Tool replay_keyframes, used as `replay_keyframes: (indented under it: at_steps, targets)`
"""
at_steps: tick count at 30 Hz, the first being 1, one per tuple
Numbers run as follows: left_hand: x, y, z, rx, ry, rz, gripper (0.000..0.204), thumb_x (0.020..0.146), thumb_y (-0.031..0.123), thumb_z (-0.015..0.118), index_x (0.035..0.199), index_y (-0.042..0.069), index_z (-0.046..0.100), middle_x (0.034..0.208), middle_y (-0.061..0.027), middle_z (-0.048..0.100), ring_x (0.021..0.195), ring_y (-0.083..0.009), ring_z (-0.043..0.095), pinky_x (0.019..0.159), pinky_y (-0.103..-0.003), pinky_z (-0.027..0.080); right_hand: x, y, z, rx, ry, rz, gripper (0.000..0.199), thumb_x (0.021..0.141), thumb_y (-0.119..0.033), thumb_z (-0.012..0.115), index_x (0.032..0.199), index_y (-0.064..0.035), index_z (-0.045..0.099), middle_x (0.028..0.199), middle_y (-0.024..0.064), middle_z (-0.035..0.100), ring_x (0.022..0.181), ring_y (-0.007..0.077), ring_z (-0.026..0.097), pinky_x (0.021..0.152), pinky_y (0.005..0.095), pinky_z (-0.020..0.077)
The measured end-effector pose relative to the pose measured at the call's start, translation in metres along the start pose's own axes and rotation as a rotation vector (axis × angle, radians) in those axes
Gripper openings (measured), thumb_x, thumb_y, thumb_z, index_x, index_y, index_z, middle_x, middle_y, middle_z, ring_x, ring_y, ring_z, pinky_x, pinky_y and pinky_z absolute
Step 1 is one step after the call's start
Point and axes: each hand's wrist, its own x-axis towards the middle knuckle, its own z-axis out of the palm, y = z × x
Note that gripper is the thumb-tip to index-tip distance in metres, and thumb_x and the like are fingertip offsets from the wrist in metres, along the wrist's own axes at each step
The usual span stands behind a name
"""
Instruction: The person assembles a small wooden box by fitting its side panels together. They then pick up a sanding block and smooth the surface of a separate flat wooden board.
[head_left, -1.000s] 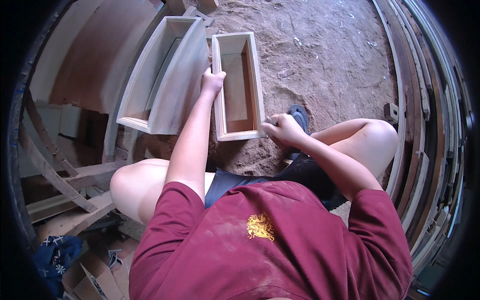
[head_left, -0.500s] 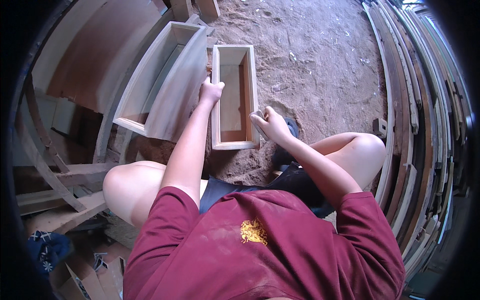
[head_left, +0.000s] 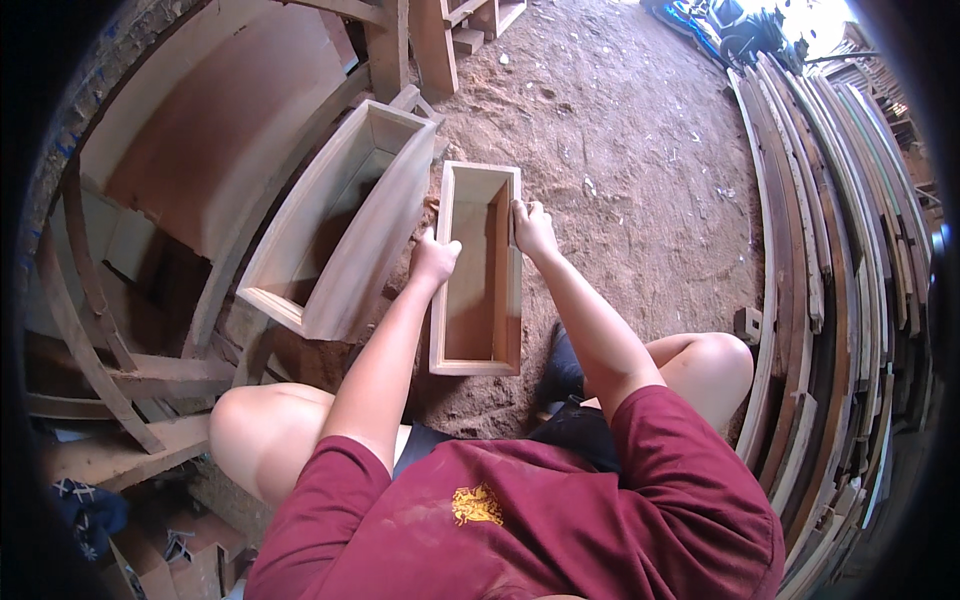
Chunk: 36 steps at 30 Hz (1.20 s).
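- While its thumb hooks over the left rim, the left hand (head_left: 435,260) grips the narrow wooden box (head_left: 475,367), its other fingers lying along the outer face of that wall.
- The right hand (head_left: 533,230) meets the opposite rim, nearer the far end, with its fingers bent and close together; whether they pinch something thin against the wood, I cannot tell.
- Between the two hands, the box rests open side up, its long sides running away from the person and its near end well short of the lap.
- Just left of the left hand stands a larger open wooden box (head_left: 370,245), tilted, its pale outer wall facing the arm.
- A dark shoe (head_left: 563,370) sits just right of the box's near end, on sandy ground (head_left: 630,180).
- The maroon shirt (head_left: 610,500) bears a yellow emblem (head_left: 477,505); any lettering within it is too small to read.
- Farther right, beside a small block (head_left: 747,323), lie long stacked planks (head_left: 800,260).
- At lower left is a dark blue cloth (head_left: 90,515) with white markings.
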Motion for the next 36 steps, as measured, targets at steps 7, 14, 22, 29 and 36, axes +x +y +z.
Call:
replay_keyframes:
  at_steps: [7,14,22,29,36]
  targets:
    - [0.002,0.006,0.004,-0.025,0.005,0.012,0.062,0.072,0.029,0.062,0.124,-0.006,0.056,0.114,-0.0297,0.065,0.109,-0.0409,0.063,0.095,-0.044,0.05,0.1,-0.018,0.012,0.076,0.096,-0.009,0.062,0.096,-0.052,0.045,0.123,0.0024,0.055,0.118,0.0312,0.062,0.117,0.044,0.057,0.1,0.0474,0.0425]
    - [-0.012,0.013,-0.009,0.014,0.06,-0.013,0.053,0.072,0.028,0.062,0.115,-0.002,0.06,0.106,-0.0271,0.068,0.102,-0.0406,0.066,0.091,-0.045,0.051,0.053,-0.004,0.02,0.159,-0.012,-0.028,0.065,0.097,-0.051,0.046,0.145,-0.007,0.042,0.139,0.03,0.045,0.129,0.0432,0.048,0.109,0.0456,0.0372]
    - [0.0,0.003,0.0,-0.017,0.084,0.086,0.05,0.073,0.026,0.061,0.109,-0.009,0.06,0.102,-0.0306,0.067,0.099,-0.0414,0.066,0.09,-0.046,0.051,0.112,-0.019,0.017,0.17,0.082,-0.105,0.056,0.097,-0.045,0.046,0.123,0.0029,0.058,0.123,0.0297,0.061,0.12,0.0407,0.056,0.101,0.0439,0.0415]
    - [-0.004,0.002,-0.008,0.01,0.112,0.073,0.056,0.071,0.023,0.063,0.114,-0.013,0.058,0.101,-0.0281,0.069,0.099,-0.0347,0.068,0.088,-0.04,0.051,0.067,-0.021,0.017,0.183,-0.041,-0.046,0.07,0.097,-0.049,0.045,0.143,0.0041,0.04,0.136,0.0299,0.052,0.131,0.04,0.049,0.108,0.0415,0.0374]
    - [-0.01,0.02,-0.01,0.022,0.014,0.034,0.057,0.072,0.025,0.066,0.114,-0.013,0.058,0.101,-0.0276,0.069,0.098,-0.0343,0.068,0.087,-0.041,0.052,0.097,-0.027,0.013,0.2,-0.036,0.029,0.054,0.097,-0.048,0.042,0.127,-0.0042,0.053,0.125,0.0248,0.062,0.121,0.0401,0.056,0.102,0.0474,0.0412]
